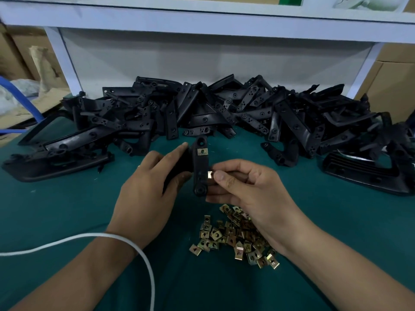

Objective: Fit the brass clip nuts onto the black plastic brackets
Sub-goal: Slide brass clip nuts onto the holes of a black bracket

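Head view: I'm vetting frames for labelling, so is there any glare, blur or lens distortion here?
Head view: wide-angle bend curves the shelf edge; dim, even light; the black bracket pile loses detail; glare whitens the clip nut pinched by the right hand; frame edges are soft.

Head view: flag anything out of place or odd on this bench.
Nothing looks damaged or spilled. One oddity: a white cord loops over the left forearm, close to the loose brass clip nuts. The black brackets lie in a jumbled heap, apparently just stock.
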### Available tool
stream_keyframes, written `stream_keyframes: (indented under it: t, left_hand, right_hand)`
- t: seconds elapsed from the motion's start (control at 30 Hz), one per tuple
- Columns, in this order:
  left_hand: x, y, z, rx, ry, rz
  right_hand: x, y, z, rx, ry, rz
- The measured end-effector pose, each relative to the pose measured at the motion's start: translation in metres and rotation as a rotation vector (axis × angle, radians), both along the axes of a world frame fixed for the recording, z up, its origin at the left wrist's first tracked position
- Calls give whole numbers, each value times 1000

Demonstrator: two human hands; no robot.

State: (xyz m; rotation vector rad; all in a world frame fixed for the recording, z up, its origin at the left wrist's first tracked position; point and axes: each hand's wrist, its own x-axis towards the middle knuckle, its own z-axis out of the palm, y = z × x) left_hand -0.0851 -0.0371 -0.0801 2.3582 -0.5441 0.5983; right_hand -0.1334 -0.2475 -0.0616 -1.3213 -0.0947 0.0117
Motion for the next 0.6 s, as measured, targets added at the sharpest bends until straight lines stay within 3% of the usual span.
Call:
stream_keyframes:
  t: [0.23, 0.6]
  left_hand:
    - [-3, -1, 3, -13, 2, -15]
    - [-6, -1, 6, 55, -101, -13]
  right_hand:
    - [-2, 2, 3, 3, -10, 14]
    - [-4, -2, 5, -268, -79, 12]
